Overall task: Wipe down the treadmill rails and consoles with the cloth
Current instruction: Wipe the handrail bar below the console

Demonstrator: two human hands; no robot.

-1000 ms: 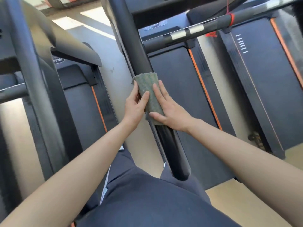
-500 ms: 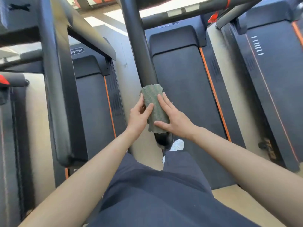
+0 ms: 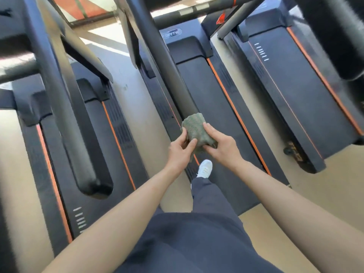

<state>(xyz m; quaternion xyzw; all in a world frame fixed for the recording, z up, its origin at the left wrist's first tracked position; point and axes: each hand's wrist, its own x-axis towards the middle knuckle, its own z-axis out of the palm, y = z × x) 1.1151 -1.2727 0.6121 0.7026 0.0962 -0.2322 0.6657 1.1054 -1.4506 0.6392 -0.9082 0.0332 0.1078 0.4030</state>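
I see both forearms bare, no sleeves down to the wrists, no watch or rings visible on the left hand [image 3: 180, 152] or right hand [image 3: 222, 146]. Dark navy trousers [image 3: 197, 239], plain fabric, loose fit. One white sneaker [image 3: 205, 168] shows below the trouser leg, laces faintly visible.
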